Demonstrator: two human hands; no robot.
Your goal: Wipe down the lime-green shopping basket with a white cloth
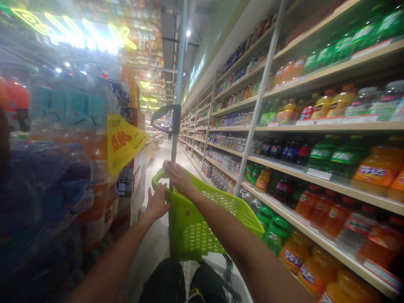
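Note:
A bright green rolling shopping basket with perforated sides stands in front of my knees, tilted in view. From its near left corner rises a grey pole topped by a dark loop handle. My right hand lies over the basket's rim beside the pole, fingers stretched out and slightly blurred. Lower and to the left, my left hand is at the basket's outer corner, its fingers apart and thumb toward the green wall. Part of the basket's inside is hidden behind my right forearm.
Shelves of bottled drinks run along the right, close to the basket. Stacked, wrapped bottles stand on the left, with a yellow price sign jutting out. Between them, a pale aisle floor stretches ahead. My knees show below.

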